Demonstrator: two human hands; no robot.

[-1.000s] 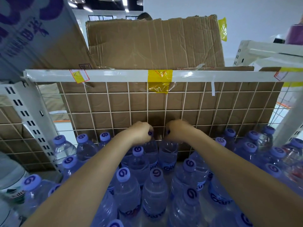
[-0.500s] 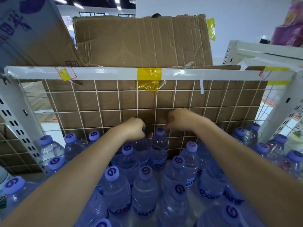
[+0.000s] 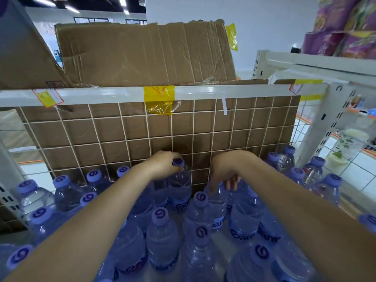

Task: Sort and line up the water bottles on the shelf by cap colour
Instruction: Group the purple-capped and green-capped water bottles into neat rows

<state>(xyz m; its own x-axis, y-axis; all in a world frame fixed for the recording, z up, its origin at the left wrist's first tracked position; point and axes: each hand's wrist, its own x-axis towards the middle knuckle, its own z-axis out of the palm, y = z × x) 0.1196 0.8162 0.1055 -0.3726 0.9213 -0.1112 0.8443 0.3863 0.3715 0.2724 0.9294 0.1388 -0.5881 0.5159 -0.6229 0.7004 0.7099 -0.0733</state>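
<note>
Gripping a bottle [image 3: 179, 180] by the wire grid [image 3: 203, 127], left hand [image 3: 162, 165]; right hand [image 3: 223, 169] pinches another

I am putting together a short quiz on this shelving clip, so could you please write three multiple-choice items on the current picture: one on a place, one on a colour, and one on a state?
1. Where is the left hand?
A. At the neck of a bottle by the wire grid
B. On the cardboard box
C. On the white rail

2. What colour are the bottle caps in view, such as this cap?
A. Red
B. Purple
C. Green

3. How is the right hand posed?
A. Flat on the grid
B. Raised above the rail
C. Fingers pointing down onto the bottles

Answers:
1. A, since its fingers curl round the neck just under the cap, in front of the grid.
2. B, since every visible cap is purple with a dark swirl.
3. C, since its fingertips reach down among the bottle tops; whether it grips one is not clear.
</note>
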